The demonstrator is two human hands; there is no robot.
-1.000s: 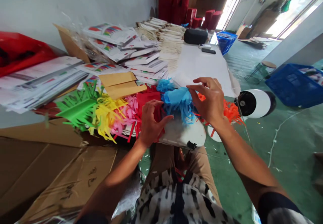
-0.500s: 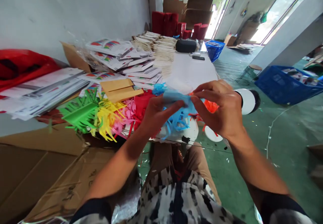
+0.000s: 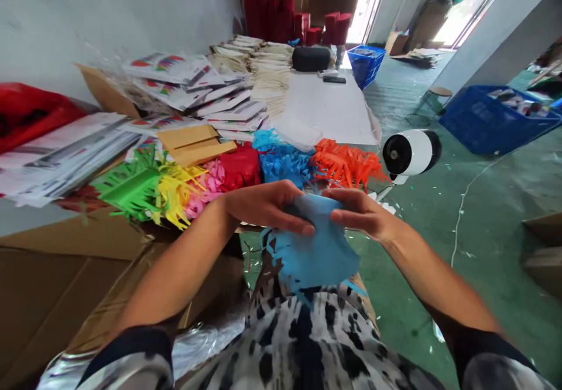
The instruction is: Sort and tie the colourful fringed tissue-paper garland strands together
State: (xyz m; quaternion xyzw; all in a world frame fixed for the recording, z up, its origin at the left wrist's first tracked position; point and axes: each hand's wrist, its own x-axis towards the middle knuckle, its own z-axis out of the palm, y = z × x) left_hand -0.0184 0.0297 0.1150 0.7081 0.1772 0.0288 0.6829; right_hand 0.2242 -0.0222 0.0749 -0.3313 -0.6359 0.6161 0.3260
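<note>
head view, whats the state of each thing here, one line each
left hand, closed on the blue paper piece
right hand, pinching the same piece
blue paper piece, held over the lap, off the table
orange fringe pile, lying at the table's edge
green fringe pile, lying in a heap
black case, closed
fan, running or not cannot be told

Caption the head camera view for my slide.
Left hand and right hand hold a sheet of blue fringed paper.
</note>
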